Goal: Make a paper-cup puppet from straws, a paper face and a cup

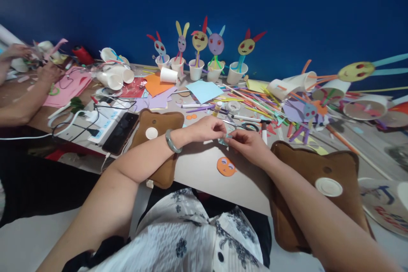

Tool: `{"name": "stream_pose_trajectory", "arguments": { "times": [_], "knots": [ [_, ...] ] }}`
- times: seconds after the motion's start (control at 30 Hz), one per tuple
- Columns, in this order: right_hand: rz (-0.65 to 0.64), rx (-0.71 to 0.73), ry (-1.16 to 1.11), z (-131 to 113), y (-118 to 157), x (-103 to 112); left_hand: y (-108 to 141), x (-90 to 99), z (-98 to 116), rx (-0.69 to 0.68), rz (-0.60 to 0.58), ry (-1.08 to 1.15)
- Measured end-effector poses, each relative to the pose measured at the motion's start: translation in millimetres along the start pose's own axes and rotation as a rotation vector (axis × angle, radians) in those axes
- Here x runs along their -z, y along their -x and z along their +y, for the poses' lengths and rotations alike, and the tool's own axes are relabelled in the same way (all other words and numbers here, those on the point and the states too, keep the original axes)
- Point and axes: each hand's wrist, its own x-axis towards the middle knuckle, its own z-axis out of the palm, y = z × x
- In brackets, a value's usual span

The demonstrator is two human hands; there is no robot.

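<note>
Close together over the table, my left hand [208, 129] and my right hand [250, 145] meet at a small light blue piece of paper [224, 140]. The right fingers pinch it from one side. My left thumb and fingertips press together at its other edge, partly hiding it. A round orange paper face [226, 166] with drawn eyes lies flat on the table just below the hands. Just beyond the left hand stands a small glue stick or bottle [217, 109]; its label is too small to read.
Brown padded cushions [159, 148] lie by both forearms. Left are a phone [121, 134], a power strip [106, 125] with cables and a co-worker's hands [49, 72]. Behind stand paper cups [196, 70] with paper faces. Scissors [250, 127], markers and coloured strips lie beyond my hands.
</note>
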Motion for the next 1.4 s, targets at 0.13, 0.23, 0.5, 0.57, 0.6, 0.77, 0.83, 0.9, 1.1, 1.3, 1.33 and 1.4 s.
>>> {"name": "stream_pose_trajectory", "arguments": {
  "times": [0.13,0.23,0.5,0.57,0.6,0.77,0.83,0.9,1.1,1.3,1.33,1.4],
  "knots": [
    [0.081,0.034,0.052,6.5,-1.7,-3.3,0.0,3.2,-2.7,0.047,0.031,-0.111],
    [0.122,0.07,0.12,10.8,-3.8,-5.1,-1.3,6.5,-5.3,0.065,0.08,-0.283],
    [0.165,0.25,0.292,20.2,-15.2,-11.2,-10.1,3.8,-16.9,0.105,0.107,-0.556],
    [0.169,0.272,0.321,22.1,-17.3,-12.5,-13.0,1.2,-19.9,0.118,0.101,-0.577],
    [0.174,0.279,0.335,22.9,-18.1,-13.1,-14.0,0.2,-20.6,0.12,0.102,-0.589],
    [0.225,0.295,0.404,26.5,-20.1,-16.9,-13.8,-0.2,-17.1,0.131,0.108,-0.614],
    [0.249,0.295,0.41,28.5,-20.6,-17.9,-12.7,1.7,-15.0,0.145,0.108,-0.62],
    [0.269,0.285,0.389,30.4,-20.7,-17.9,-12.2,4.0,-13.8,0.16,0.095,-0.623],
    [0.242,0.133,0.255,25.1,-18.9,-5.3,-13.5,10.2,-13.9,0.201,0.042,-0.659],
    [0.216,-0.007,0.404,3.4,-42.4,3.6,-13.7,11.5,-10.7,0.218,0.017,-0.691],
    [0.213,-0.019,0.392,0.6,-50.8,1.9,-13.6,11.7,-9.7,0.217,0.011,-0.693],
    [0.227,-0.032,0.35,-3.3,-69.0,-3.1,-13.2,13.1,-7.8,0.229,0.004,-0.702]
  ]
}}
